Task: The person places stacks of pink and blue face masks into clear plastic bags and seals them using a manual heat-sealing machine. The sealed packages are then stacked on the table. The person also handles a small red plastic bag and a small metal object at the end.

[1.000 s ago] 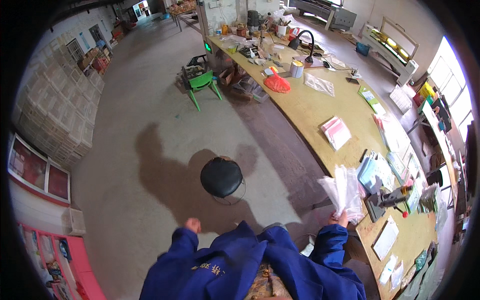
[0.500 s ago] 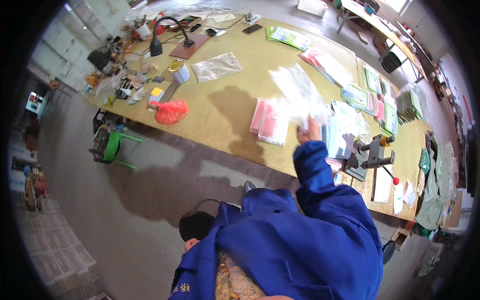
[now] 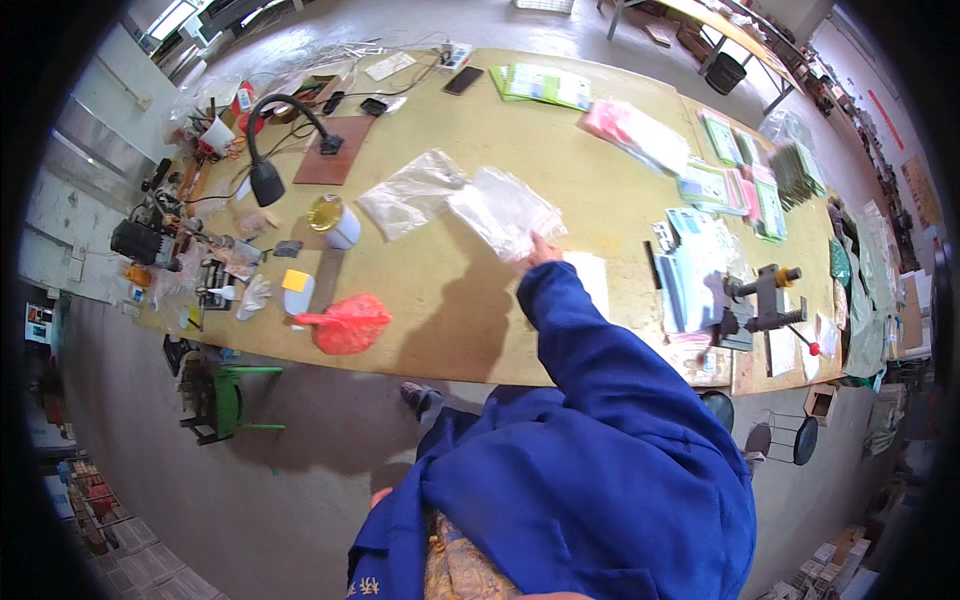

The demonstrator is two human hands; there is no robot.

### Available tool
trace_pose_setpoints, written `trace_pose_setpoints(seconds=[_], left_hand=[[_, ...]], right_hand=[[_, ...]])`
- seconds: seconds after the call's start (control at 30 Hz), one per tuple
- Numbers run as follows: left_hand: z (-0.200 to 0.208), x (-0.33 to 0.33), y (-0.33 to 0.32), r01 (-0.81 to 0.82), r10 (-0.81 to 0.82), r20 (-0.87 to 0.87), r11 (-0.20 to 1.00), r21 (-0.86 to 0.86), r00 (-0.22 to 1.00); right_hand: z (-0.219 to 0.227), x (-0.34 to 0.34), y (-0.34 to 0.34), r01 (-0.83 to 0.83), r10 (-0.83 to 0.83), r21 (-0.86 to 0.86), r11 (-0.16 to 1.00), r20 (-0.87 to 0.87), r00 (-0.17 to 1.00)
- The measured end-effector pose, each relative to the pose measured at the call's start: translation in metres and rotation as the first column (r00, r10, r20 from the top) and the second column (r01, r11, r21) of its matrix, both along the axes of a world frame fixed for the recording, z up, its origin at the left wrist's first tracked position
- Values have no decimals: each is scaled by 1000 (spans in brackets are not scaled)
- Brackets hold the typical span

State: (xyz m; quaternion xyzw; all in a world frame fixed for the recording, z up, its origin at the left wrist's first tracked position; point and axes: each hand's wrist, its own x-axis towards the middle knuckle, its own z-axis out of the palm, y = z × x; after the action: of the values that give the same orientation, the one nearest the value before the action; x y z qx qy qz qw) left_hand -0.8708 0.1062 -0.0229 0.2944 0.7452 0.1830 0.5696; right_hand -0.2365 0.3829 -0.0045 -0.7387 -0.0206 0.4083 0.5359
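My right hand (image 3: 543,252) reaches out over the table, fingers closed on the near right corner of a thin stack of clear plastic bags (image 3: 503,212). The bags lie against or just over another loose clear bag (image 3: 412,192) to their left. Partly hidden behind my right forearm is a white-edged flat pack (image 3: 592,280). Only a small bit of my left hand (image 3: 380,497) shows, down by my left side at the sleeve's edge, away from the table; its fingers are hidden.
A red plastic bag (image 3: 350,325), a tin (image 3: 335,222) and a desk lamp (image 3: 265,180) stand to the left. At right are a lever press (image 3: 755,305), blue-white sheets (image 3: 690,280) and green-and-pink packs (image 3: 715,190). A green chair (image 3: 230,400) is below the table's near edge.
My right hand has carried the clear bags leftward, from above the pink packs to beside the loose bag. The view has shifted, and a round black shape near my left hand no longer shows.
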Motion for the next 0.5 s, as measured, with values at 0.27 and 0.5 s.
trace_pose_setpoints(seconds=[0.27,0.5], left_hand=[[41,-24,256,37,-89,261,980,196,961],[85,57,372,122,-172,321,978,169,931]], right_hand=[[-5,-201,-11,-258,203,77,963,425,882],[72,-354,58,-823,541,-81,562,789,292]])
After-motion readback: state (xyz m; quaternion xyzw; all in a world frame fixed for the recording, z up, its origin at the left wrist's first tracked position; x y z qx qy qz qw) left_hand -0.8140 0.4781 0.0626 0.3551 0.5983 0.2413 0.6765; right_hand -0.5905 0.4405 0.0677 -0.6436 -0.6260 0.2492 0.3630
